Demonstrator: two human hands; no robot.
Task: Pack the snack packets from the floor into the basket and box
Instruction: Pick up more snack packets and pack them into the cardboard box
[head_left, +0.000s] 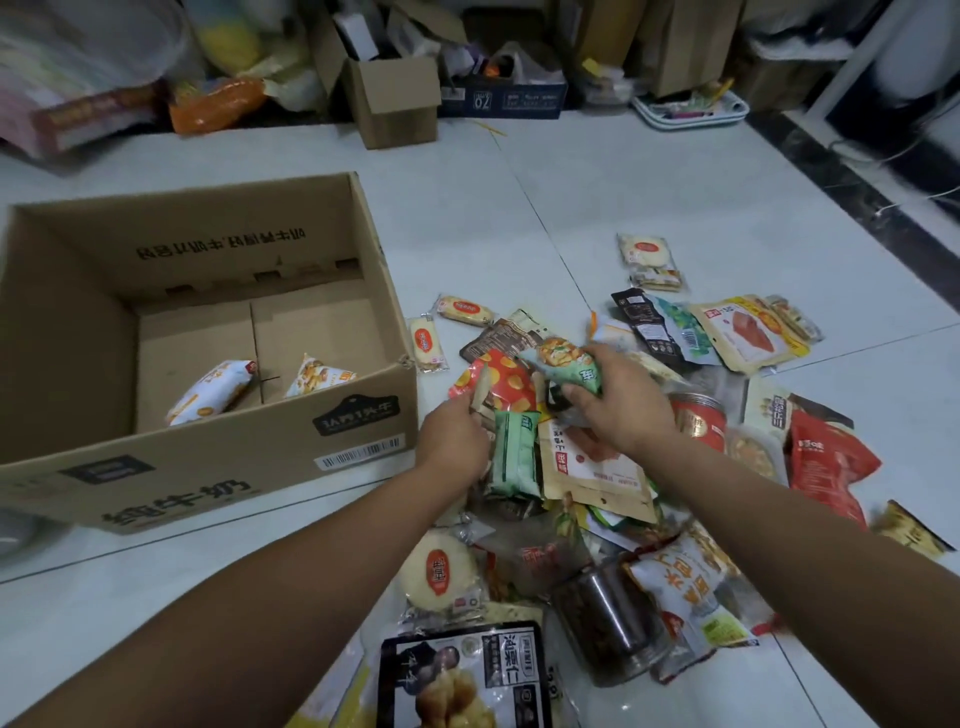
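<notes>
— What are the hands holding?
— My right hand (618, 402) grips a green packet (563, 364). My left hand (452, 436) pinches the red packet (496, 382) by its edge. Both are over the pile (597, 467) on the floor (571, 182), where the packets overlap and hide each other.
— And the box?
— The box (208, 447) is open at left, with two packets (213, 389) inside. The near black packet (462, 675) is cut off.

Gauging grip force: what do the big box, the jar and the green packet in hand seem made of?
Box: matte brown cardboard, folded bottom flaps. Jar: clear, glossy, plastic or glass; contents show through. Green packet: shiny plastic film, probably, crumpling in the grip.
</notes>
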